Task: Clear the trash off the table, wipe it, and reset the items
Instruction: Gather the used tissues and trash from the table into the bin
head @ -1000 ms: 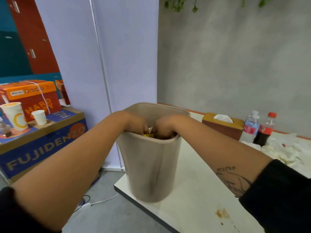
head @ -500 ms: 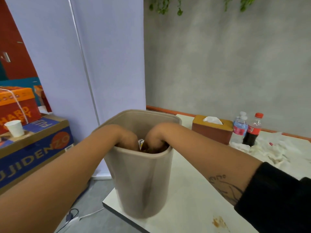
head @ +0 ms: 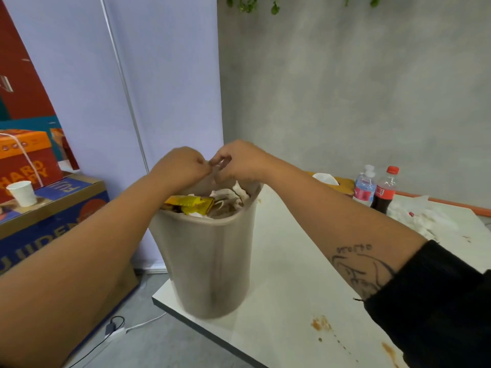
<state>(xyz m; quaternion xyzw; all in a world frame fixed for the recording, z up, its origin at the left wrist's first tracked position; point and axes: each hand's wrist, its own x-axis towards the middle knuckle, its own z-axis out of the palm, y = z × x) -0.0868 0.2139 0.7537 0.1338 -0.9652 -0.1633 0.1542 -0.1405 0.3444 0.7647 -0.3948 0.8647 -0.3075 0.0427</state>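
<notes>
Left hand point(head: 180, 166) and right hand point(head: 239, 160) have lifted out of the bin point(head: 210, 261), fingers curled, any hold indeterminate; tissues point(head: 425, 216) still await clearing from the table point(head: 292, 261)

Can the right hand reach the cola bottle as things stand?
Probably yes: the right hand hovers above the bin, and only the tissue box and water bottle stand near the cola bottle.

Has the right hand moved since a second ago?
Yes. The right hand rose from inside the trash bin to above its rim.
</notes>
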